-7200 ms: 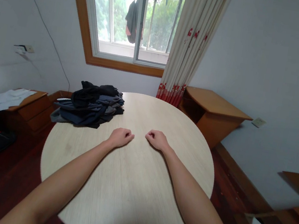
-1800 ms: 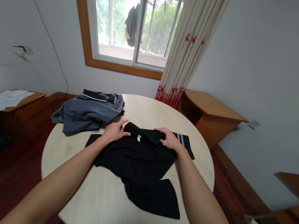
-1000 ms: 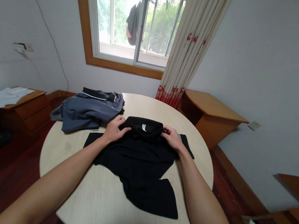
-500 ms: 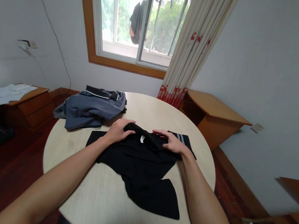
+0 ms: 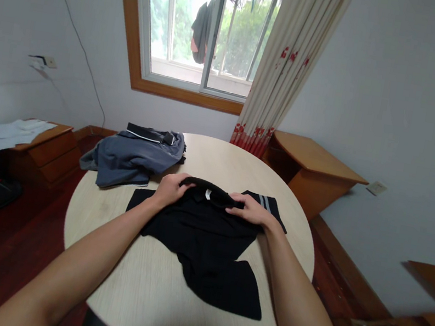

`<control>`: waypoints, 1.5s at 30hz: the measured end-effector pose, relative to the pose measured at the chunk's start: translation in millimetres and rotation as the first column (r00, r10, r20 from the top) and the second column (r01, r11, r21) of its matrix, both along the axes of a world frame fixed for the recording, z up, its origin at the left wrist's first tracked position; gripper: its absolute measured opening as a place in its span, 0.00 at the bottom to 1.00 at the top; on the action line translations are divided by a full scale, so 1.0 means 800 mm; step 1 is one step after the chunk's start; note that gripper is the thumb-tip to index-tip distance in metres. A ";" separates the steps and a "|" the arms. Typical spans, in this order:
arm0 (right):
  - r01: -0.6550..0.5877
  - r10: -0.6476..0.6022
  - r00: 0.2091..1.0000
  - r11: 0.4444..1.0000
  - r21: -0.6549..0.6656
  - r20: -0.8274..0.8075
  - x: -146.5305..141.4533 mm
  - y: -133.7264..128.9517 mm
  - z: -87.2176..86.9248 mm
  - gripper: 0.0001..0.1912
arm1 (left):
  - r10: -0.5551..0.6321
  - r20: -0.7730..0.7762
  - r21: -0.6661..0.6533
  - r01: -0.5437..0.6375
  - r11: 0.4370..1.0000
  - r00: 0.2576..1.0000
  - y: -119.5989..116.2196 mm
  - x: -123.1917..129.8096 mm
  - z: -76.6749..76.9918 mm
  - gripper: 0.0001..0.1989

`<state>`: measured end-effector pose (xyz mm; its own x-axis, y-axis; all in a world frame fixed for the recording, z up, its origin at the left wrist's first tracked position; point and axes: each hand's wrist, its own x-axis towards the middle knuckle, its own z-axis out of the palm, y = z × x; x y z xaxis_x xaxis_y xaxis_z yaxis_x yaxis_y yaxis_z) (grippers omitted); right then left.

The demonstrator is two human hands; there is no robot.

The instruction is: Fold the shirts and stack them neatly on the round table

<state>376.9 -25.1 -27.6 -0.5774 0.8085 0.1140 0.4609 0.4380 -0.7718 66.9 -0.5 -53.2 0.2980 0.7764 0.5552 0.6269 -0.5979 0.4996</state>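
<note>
A black garment [image 5: 207, 245] lies spread on the round pale table [image 5: 129, 293], one sleeve-like part reaching toward the near right and a part with grey stripes at the back right. My left hand [image 5: 171, 190] pinches the left end of its raised collar or waistband edge. The right end of that edge is between the thumb and fingers of my right hand [image 5: 246, 208]. A small white tag [image 5: 208, 194] shows inside the opening between both hands.
Grey-blue clothes [image 5: 135, 157] are heaped at the table's back left. Behind the table are a window and a curtain [image 5: 272, 83]. A wooden desk [image 5: 313, 162] stands at the back right, a low cabinet [image 5: 48, 151] at the left.
Both hands have closed on the garment's edge. The edge is now lifted and drawn into a curve, and the tag shows more upright. My right hand's fingers were spread before.
</note>
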 end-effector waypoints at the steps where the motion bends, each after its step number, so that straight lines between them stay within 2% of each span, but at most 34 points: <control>1: 0.016 -0.016 1.000 1.000 -0.025 -0.003 0.001 0.002 -0.002 0.16 | -0.014 0.000 -0.003 0.014 1.000 1.000 -0.001 0.000 0.001 0.09; 3: 0.085 -0.086 0.996 0.995 -0.045 -0.020 0.006 0.006 -0.005 0.20 | -0.036 -0.028 0.010 0.036 0.999 0.999 -0.003 0.001 0.005 0.10; 6: 0.238 -0.231 0.966 0.970 0.046 -0.118 0.013 0.012 -0.008 0.22 | -0.004 -0.126 0.123 0.020 0.992 0.992 -0.006 0.000 0.017 0.12; 9: 0.393 -0.360 0.910 0.907 0.154 -0.203 0.018 0.019 -0.011 0.23 | 0.212 -0.184 0.240 -0.166 0.956 0.960 -0.001 -0.014 0.026 0.17; 12: 0.459 -0.423 0.884 0.866 0.199 -0.202 0.021 0.024 -0.016 0.24 | 0.446 -0.258 0.207 -0.402 0.892 0.857 0.015 -0.045 0.020 0.23; 15: 0.450 -0.421 0.889 0.874 0.181 -0.180 0.023 0.026 -0.021 0.25 | 0.503 -0.357 0.150 -0.484 0.862 0.787 0.035 -0.079 0.008 0.24; 18: 0.432 -0.405 0.897 0.888 0.157 -0.175 0.024 0.025 -0.022 0.24 | 0.507 -0.400 0.132 -0.499 0.856 0.764 0.048 -0.103 -0.001 0.24; 21: 0.418 -0.393 0.903 0.897 0.142 -0.175 0.024 0.023 -0.020 0.23 | 0.486 -0.429 0.101 -0.494 0.864 0.762 0.051 -0.111 -0.001 0.25; 24: 0.397 -0.375 0.911 0.910 0.121 -0.169 0.023 0.021 -0.017 0.24 | 0.500 -0.434 0.086 -0.518 0.851 0.749 0.045 -0.100 0.004 0.25; 27: 0.354 -0.333 0.927 0.928 0.114 -0.172 0.020 0.017 -0.013 0.23 | 0.514 -0.411 0.117 -0.516 0.849 0.753 0.034 -0.071 0.008 0.25; 29: 0.325 -0.302 0.937 0.938 0.121 -0.177 0.018 0.015 -0.011 0.22 | 0.438 -0.430 0.085 -0.447 0.890 0.790 0.026 -0.049 0.007 0.28; 31: 0.308 -0.282 0.942 0.942 0.136 -0.179 0.017 0.015 -0.010 0.20 | 0.288 -0.479 -0.038 -0.347 0.937 0.829 0.021 -0.032 0.003 0.30; 34: 0.322 -0.289 0.940 0.926 0.198 -0.179 0.020 0.019 -0.012 0.16 | 0.136 -0.512 -0.196 -0.270 0.943 0.848 0.020 -0.022 -0.005 0.30; 37: 0.369 -0.326 0.928 0.877 0.309 -0.183 0.025 0.024 -0.015 0.13 | 0.119 -0.471 -0.273 -0.273 0.922 0.874 0.023 -0.024 -0.008 0.26; 40: 0.441 -0.383 0.897 0.800 0.407 -0.219 0.033 0.027 -0.013 0.12 | 0.124 -0.405 -0.304 -0.262 0.916 0.906 0.023 -0.027 -0.001 0.18; 45: 0.675 -0.549 0.738 0.587 0.447 -0.393 0.055 0.029 -0.009 0.14 | 0.292 -0.214 -0.068 -0.313 0.947 0.932 0.015 -0.037 0.023 0.12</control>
